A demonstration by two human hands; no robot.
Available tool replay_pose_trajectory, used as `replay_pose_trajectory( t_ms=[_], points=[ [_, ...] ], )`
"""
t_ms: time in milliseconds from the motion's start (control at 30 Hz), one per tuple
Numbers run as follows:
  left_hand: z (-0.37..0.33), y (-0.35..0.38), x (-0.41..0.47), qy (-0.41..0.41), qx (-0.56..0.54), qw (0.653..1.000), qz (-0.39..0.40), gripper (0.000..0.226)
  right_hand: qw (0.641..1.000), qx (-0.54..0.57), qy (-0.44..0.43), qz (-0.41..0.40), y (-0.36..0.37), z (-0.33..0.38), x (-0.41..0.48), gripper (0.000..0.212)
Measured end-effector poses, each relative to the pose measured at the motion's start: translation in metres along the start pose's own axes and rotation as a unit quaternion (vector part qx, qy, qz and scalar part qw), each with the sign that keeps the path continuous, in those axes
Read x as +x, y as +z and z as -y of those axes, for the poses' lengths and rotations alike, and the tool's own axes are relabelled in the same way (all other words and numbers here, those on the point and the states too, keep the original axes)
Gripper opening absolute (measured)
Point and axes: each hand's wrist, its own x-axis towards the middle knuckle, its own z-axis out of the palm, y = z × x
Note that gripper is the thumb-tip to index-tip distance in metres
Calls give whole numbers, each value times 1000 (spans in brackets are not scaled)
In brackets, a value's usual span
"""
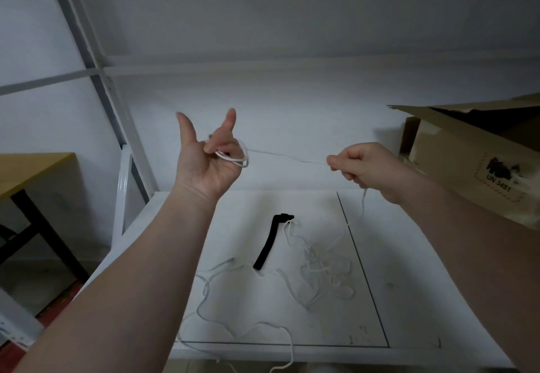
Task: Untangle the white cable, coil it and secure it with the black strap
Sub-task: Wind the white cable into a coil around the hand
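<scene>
Left hand: the left hand (209, 162) is raised at about 10 o'clock of the table, palm toward the camera, thumb and forefinger spread and the other fingers curled over a few small loops of the white cable (318, 258); it grips those loops.
Right hand: the right hand (362, 165), at about 2 o'clock, is clenched in a loose fist, pinching the cable between thumb and forefinger; a taut run joins it to the left hand.
Cable on table: most of the cable lies loose on the white table (409, 255), a knotted heap near the centre and a long wandering loop toward 7 o'clock, with one end hanging over the near edge.
Black strap: the black strap (267, 244) lies flat near the centre, its far end touching a strand of the heap.
Snag risk: pulling more slack through the right hand probably tightens the heap into a knot rather than freeing it.
Strap risk: the strand at the strap could drag it along or off the table.
Coil risk: the loops sit only on curled fingers; a jerk on the taut run may slip them off.
Box: the cardboard box (467, 150) at 2 o'clock stands near the right hand, and a wide pull may catch its flap.
</scene>
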Motion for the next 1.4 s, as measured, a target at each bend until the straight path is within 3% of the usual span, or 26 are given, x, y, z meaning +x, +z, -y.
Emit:
replay_pose_trajectory(
  t_ms=[67, 300, 500, 667, 800, 867, 933, 1067, 1133, 1200, 1267, 1333, 1400],
  points=[
    [0, 3, -1, 92, 26, 991, -98, 80, 1000, -19, -1, 6, 0, 0, 2, 23],
    [-27, -9, 3, 227, 129, 946, -193, 82, 995, -103, -8, -16, -15, -12, -2, 23],
    [-3, -2, 21, 117, 281, 936, -179, 83, 980, -165, -106, 45, 9, 16, 0, 16],
    [20, 0, 30, 5, 366, 914, -173, 87, 923, -289, -193, 168, 23, 64, -13, 18],
    [27, 3, 28, -38, 390, 900, -193, 88, 851, -414, -107, 305, 24, 87, -23, 17],
    [22, 1, 27, -35, 396, 891, -220, 87, 819, -476, -60, 315, 24, 86, -24, 22],
    [18, -3, 27, -35, 403, 883, -239, 84, 808, -498, -29, 314, 25, 81, -24, 23],
    [15, -8, 25, -62, 435, 861, -257, 48, 768, -557, 2, 316, 28, 70, -21, 26],
    [10, -7, 24, -56, 402, 879, -252, 31, 753, -568, 7, 333, 28, 66, -21, 27],
    [7, -6, 26, -24, 321, 918, -230, 29, 758, -534, -6, 375, 31, 67, -23, 26],
    [12, -6, 29, -3, 309, 926, -216, 38, 780, -456, -31, 428, 34, 71, -27, 22],
    [20, -8, 28, -30, 402, 889, -217, 55, 810, -366, -66, 453, 33, 79, -32, 16],
    [24, -14, 26, -97, 507, 832, -206, 67, 865, -280, -101, 404, 25, 84, -29, 15]
  ],
)
